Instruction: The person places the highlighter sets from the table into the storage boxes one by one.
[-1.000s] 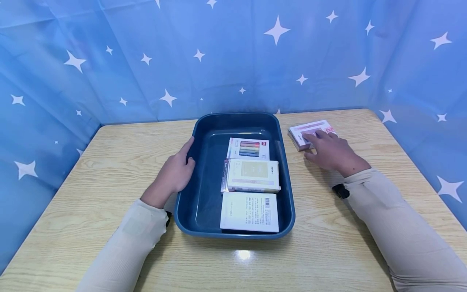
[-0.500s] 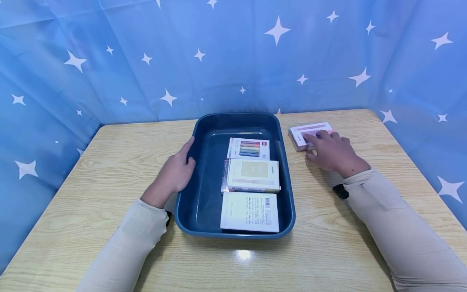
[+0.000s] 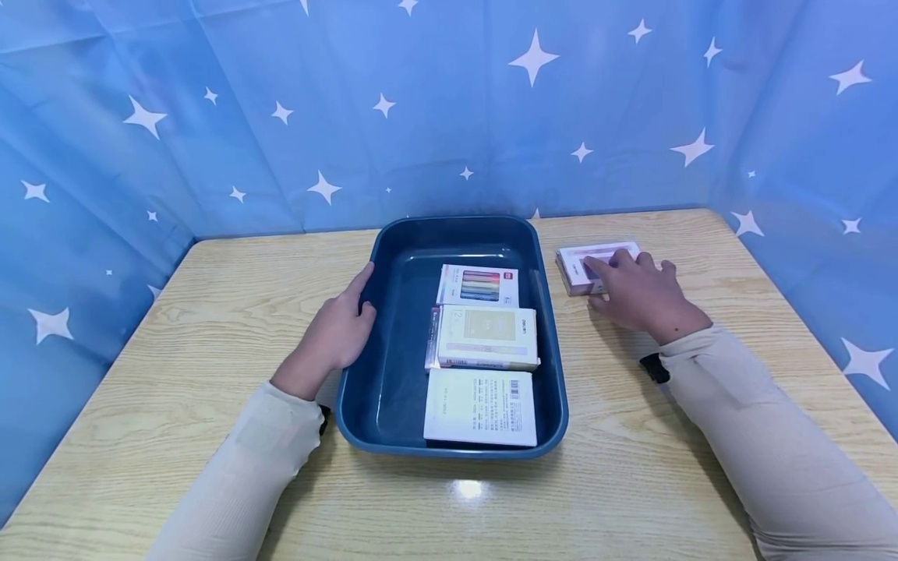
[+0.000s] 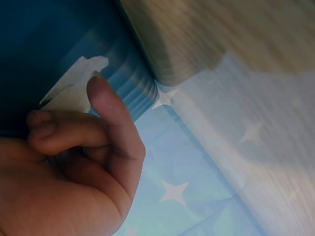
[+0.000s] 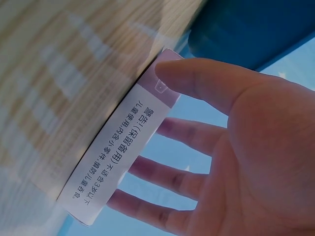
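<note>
A dark blue plastic bin [image 3: 354, 436] stands mid-table. My left hand [image 3: 324, 343] holds its left side, the index finger along the rim and the thumb over the edge. In the left wrist view, curled fingers [image 4: 118, 132] lie by the bin's outer wall and a torn white label [image 4: 76, 86]. To the right of the bin, a white and pink carton [image 5: 118, 142] lies on the table under my right hand [image 3: 641, 296]. The thumb is on its near side, while the other fingers reach over its top and far side, partly hidden.
Inside the bin, along its right side, lie a white box with a window of coloured sticks [image 3: 480, 286], a cream and yellow box [image 3: 489, 335] over a darker one, and a white box with printed text [image 3: 479, 407]. A blue star-patterned curtain [image 3: 449, 117] backs the wooden table [image 3: 210, 312].
The carton has slid slightly toward me and turned a little under my right hand, whose fingers have shifted over it. The left hand and the bin have stayed put.
</note>
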Available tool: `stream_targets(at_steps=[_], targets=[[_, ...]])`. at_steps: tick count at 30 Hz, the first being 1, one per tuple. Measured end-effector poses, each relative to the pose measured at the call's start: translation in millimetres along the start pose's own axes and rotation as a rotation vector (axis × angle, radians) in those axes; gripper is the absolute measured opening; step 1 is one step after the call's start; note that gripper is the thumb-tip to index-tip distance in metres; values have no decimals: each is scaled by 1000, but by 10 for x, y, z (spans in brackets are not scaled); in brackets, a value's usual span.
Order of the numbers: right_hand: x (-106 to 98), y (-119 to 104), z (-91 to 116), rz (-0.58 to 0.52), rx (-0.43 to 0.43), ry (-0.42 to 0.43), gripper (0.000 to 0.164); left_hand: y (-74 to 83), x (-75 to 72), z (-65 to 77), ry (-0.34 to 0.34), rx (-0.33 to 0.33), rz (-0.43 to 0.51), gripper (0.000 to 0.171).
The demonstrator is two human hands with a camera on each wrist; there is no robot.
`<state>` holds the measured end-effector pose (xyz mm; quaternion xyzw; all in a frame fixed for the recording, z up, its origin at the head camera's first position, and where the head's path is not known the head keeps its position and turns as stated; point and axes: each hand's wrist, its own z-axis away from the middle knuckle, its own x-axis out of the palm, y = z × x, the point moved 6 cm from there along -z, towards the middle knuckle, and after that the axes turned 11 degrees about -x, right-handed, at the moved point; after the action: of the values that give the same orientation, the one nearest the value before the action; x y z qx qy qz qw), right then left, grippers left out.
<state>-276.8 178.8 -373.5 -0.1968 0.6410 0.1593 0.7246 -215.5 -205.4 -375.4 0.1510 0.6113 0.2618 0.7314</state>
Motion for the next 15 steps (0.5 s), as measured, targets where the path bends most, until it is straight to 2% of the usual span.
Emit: stream_targets(at_steps=[15], targets=[[-2,-14,8,65,-21,-4,66,-1,2,0,4,1,-5,62]])
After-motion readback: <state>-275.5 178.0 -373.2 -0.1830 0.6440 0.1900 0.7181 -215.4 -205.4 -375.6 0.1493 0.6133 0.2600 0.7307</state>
